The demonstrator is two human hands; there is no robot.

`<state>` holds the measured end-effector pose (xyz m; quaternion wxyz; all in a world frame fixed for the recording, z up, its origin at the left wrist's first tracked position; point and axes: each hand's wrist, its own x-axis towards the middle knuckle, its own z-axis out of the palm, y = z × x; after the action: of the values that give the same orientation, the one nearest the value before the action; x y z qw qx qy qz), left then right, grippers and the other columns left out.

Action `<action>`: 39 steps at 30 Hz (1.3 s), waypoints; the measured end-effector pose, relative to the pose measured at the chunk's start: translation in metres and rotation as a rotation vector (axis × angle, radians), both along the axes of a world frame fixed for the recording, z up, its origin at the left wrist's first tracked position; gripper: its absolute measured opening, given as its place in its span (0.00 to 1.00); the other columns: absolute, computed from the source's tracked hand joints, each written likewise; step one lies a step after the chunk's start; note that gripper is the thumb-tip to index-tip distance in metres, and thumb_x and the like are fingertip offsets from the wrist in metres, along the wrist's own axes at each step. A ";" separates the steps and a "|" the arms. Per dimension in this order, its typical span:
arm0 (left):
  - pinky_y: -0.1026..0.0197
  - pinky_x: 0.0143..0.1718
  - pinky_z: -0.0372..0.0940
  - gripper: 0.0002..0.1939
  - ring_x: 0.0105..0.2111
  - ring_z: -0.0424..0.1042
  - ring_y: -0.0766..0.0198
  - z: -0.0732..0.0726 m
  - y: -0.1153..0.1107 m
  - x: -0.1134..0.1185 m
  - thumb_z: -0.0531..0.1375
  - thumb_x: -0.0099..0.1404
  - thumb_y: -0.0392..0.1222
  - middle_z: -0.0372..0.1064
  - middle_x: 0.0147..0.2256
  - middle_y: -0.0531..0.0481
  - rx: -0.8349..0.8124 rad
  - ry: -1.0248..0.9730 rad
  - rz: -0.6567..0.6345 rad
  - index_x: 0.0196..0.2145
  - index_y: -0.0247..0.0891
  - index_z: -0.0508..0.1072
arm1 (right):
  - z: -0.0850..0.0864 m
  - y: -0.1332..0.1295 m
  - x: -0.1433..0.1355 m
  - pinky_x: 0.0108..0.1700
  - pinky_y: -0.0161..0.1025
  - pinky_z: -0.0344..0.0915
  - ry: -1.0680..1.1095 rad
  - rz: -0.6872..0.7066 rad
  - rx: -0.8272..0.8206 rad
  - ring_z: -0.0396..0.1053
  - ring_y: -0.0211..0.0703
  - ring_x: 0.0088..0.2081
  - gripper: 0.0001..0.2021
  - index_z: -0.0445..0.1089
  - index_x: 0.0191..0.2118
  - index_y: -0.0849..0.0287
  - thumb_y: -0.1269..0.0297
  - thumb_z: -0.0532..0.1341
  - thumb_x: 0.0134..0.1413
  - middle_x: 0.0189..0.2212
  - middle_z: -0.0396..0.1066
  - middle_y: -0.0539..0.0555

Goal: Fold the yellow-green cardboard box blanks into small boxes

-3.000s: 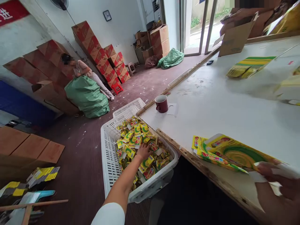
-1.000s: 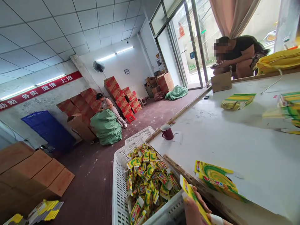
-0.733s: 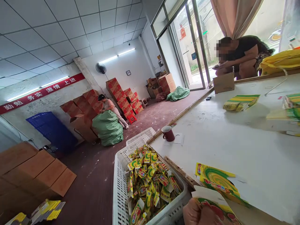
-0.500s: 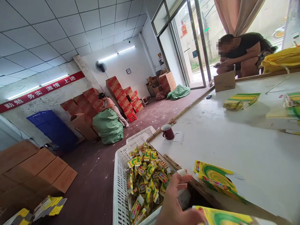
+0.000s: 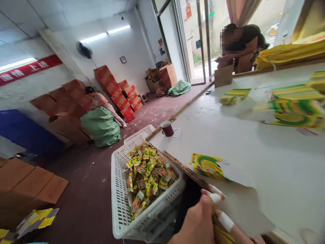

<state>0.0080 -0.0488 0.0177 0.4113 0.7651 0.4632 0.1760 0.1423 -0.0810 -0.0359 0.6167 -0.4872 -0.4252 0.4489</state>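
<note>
At the near edge of the white table (image 5: 254, 149), low in the head view, both of the person's hands meet over a piece of yellow and green packaging. The left hand (image 5: 196, 222) comes up from the bottom of the view with its back to the camera, its fingers curled down around the yellow pack (image 5: 220, 234) so that only a strip of it shows beneath the knuckles. The right hand (image 5: 228, 223) lies just beside it, mostly hidden; two fingers wrapped in white tape (image 5: 224, 220) press against a pale, blurred flap of card (image 5: 238, 210) that spreads out over the table edge. Both hands are closed on this pack and its flap, and how tightly cannot be told through the blur.

Just beyond them one flat printed carton (image 5: 207, 166) lies on the table near its wooden edge. To the left, off the table, one white slotted crate (image 5: 119, 203) stands on the floor, heaped with small yellow sachets (image 5: 148, 173), too many to count; a second crate (image 5: 138, 132) sits behind it. One dark red mug (image 5: 167, 128) stands on the table further along. Several stacks of green and yellow cartons (image 5: 296, 105) lie across the far side. Two other people are in the room: one crouched by a cardboard box (image 5: 223, 76) at the table's far end, another bent over a green sack (image 5: 101, 127) beside the red boxes.
</note>
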 end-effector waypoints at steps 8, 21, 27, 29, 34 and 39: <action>0.57 0.36 0.67 0.27 0.35 0.72 0.57 0.011 0.016 -0.004 0.63 0.50 0.34 0.69 0.38 0.50 0.097 -0.010 -0.173 0.46 0.44 0.58 | 0.030 -0.002 -0.005 0.62 0.54 0.62 -0.117 0.084 0.031 0.64 0.56 0.62 0.30 0.62 0.65 0.53 0.44 0.53 0.63 0.60 0.68 0.61; 0.43 0.52 0.64 0.26 0.49 0.67 0.47 0.014 0.025 -0.013 0.62 0.49 0.33 0.67 0.46 0.44 0.194 0.154 0.003 0.45 0.43 0.61 | 0.020 0.003 0.000 0.61 0.45 0.65 -0.566 -0.100 0.315 0.62 0.48 0.63 0.30 0.55 0.67 0.44 0.75 0.50 0.64 0.66 0.59 0.54; 0.51 0.45 0.66 0.23 0.41 0.72 0.52 0.030 0.030 -0.023 0.65 0.48 0.38 0.72 0.41 0.48 0.153 0.186 0.039 0.43 0.44 0.66 | 0.029 0.002 -0.001 0.60 0.46 0.66 -0.671 0.063 0.282 0.56 0.51 0.66 0.26 0.60 0.66 0.51 0.74 0.50 0.65 0.69 0.53 0.60; 0.54 0.43 0.67 0.21 0.40 0.73 0.54 0.036 0.031 -0.024 0.66 0.50 0.41 0.74 0.40 0.49 0.130 0.163 0.020 0.43 0.44 0.68 | 0.036 0.003 0.005 0.58 0.44 0.68 -0.676 0.104 0.264 0.62 0.49 0.63 0.19 0.71 0.55 0.52 0.73 0.50 0.64 0.66 0.58 0.61; 0.58 0.38 0.66 0.20 0.35 0.73 0.57 0.047 0.033 -0.023 0.67 0.48 0.40 0.74 0.36 0.52 0.135 0.186 -0.029 0.40 0.42 0.70 | 0.052 0.008 0.021 0.55 0.47 0.70 -0.677 0.234 0.210 0.66 0.52 0.61 0.15 0.74 0.39 0.53 0.78 0.55 0.53 0.60 0.67 0.62; 0.57 0.40 0.67 0.21 0.37 0.73 0.56 0.041 0.034 -0.023 0.64 0.47 0.34 0.74 0.37 0.51 0.245 0.224 -0.020 0.42 0.41 0.70 | 0.046 0.012 0.005 0.57 0.52 0.67 -0.536 0.130 0.163 0.66 0.56 0.61 0.15 0.71 0.40 0.55 0.78 0.59 0.45 0.61 0.65 0.63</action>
<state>-0.0145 -0.0147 0.0590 0.2623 0.8290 0.4735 0.1408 0.1473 -0.0687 0.0102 0.4894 -0.5090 -0.6380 0.3073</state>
